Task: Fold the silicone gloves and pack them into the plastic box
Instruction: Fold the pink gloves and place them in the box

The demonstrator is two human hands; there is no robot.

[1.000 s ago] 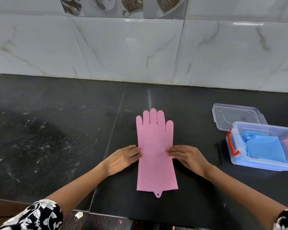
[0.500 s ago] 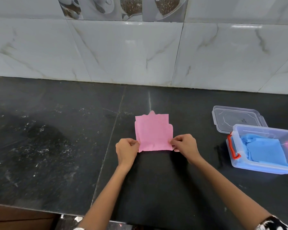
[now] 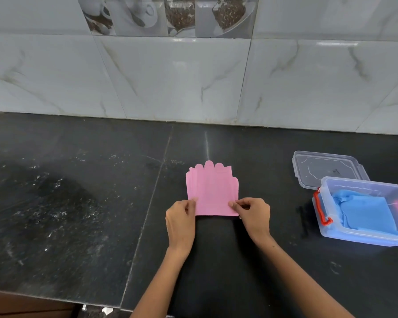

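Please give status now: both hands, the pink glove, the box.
Left hand and right hand pinch near corners of folded pink glove. Box open, blue glove inside, lid behind. Nothing blocking.

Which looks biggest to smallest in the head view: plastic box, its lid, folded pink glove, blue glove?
1. Plastic box, though cut off at the frame edge.
2. Lid and blue glove: too alike to rank.
3. Folded pink glove, smallest by a slim margin.

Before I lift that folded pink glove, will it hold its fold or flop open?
The pink glove will likely flop: it lies thin and flat, with both hands pinching its near corners. Silicone probably springs back, so the fold may open. Likely light and grippy on the counter.
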